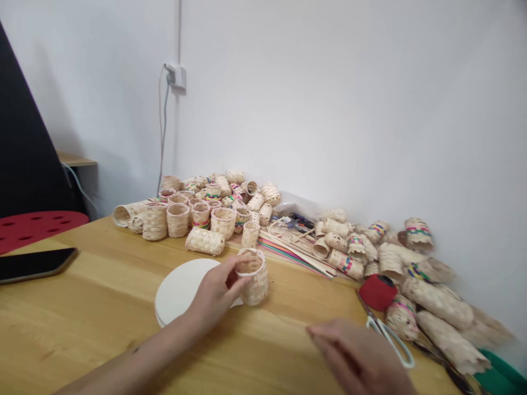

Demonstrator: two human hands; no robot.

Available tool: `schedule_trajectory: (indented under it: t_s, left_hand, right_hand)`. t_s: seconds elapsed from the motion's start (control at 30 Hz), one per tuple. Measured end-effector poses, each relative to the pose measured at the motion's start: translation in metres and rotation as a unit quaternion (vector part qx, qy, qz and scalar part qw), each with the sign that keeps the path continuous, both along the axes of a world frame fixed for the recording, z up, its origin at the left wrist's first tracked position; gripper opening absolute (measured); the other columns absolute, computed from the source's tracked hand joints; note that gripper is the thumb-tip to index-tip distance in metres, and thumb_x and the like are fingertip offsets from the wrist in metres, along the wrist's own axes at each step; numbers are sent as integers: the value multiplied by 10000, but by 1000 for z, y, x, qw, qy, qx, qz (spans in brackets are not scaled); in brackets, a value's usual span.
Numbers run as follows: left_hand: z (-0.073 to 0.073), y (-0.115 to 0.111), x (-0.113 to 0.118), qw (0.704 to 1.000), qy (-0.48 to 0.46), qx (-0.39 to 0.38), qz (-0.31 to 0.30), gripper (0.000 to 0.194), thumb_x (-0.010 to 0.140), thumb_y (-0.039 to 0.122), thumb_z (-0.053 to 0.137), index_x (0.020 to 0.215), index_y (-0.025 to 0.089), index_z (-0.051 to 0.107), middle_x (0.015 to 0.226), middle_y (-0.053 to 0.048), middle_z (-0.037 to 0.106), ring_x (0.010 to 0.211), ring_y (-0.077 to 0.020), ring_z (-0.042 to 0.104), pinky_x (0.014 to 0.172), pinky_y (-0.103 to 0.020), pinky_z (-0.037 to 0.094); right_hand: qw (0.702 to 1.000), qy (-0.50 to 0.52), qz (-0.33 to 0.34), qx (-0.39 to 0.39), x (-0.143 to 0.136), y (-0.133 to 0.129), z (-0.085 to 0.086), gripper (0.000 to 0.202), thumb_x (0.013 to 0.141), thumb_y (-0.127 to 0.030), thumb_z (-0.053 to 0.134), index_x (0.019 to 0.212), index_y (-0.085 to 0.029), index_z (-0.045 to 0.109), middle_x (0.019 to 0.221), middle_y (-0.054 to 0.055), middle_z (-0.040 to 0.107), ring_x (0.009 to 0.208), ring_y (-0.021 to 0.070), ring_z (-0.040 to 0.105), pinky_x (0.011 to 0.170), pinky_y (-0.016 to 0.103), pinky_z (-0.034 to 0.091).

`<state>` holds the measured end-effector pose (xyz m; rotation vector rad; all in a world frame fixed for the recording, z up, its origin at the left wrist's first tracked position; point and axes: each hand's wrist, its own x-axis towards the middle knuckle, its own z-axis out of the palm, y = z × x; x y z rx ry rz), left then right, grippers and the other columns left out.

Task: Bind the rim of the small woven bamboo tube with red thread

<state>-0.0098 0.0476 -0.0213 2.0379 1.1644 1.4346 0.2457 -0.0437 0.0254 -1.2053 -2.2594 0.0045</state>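
My left hand (220,288) grips the rim and near side of a small woven basket (256,280), which stands upright at the middle of the table. Its rim is bound with pinkish thread. Under my left forearm lies a white round disc (181,288), partly hidden by the hand and wrist. My right hand (354,354) is over the table at the lower right, blurred, its thumb and fingertips pressed close together; whatever they may hold is too small to make out. Beyond it are scissors (389,334) with pale handles, beside a red round object (377,292).
Many woven baskets (178,219) crowd the back of the table. Coloured strips (292,252) lie at the centre back. More woven pieces (438,302) are heaped along the right. A black phone (35,264) lies at the left, near a red stool (41,226).
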Motion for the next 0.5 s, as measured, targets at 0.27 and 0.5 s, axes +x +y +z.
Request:
schedule_trajectory:
  t_s: [0.27,0.5]
  left_hand:
    - [12,-21,8,980,79,-16,-184,64,848,186,578,836,181,641,743,4,660,638,-124,576,588,-190,401]
    - [10,-20,7,967,117,-3,-228,68,862,165,602,814,173,649,730,13,664,652,-112,577,626,-180,383]
  right_hand:
    - [991,33,-127,-32,-9,22,36,311,946,-299,368,1201,-206,519,639,-27,571,557,155,565,520,242,412]
    - [987,104,-31,-122,-31,34,11,144,907,-183,477,1043,-210,517,658,-52,656,603,134,611,594,220,419]
